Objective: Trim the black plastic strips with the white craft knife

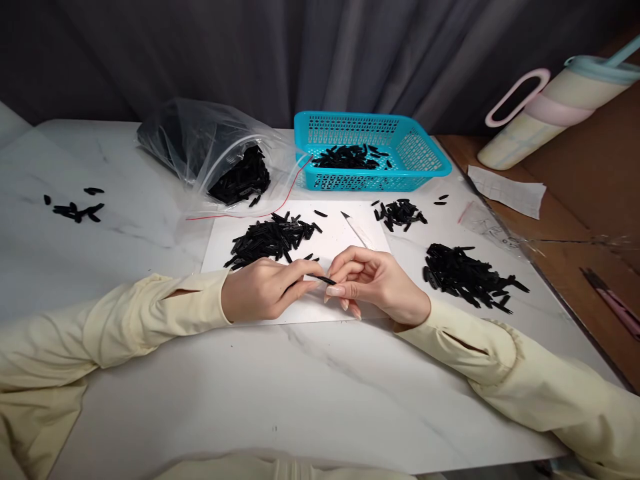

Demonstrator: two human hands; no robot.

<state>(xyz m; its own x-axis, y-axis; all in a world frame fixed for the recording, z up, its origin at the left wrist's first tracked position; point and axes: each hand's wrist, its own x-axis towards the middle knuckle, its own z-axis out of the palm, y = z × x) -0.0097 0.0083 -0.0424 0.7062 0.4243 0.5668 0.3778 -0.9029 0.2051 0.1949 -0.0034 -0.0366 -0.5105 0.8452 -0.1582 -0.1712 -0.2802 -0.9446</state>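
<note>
Both forearms lie flat on the table (310,393), the left hand (263,290) and right hand (373,280) curled nearly closed, fingertips pinching one thin black strip (320,279) between them over the white sheet (345,240). That light hold could let it slip (judging by its thinness) into the black pile (270,240) behind, near the small knife (356,228) and blue basket (370,152).
</note>
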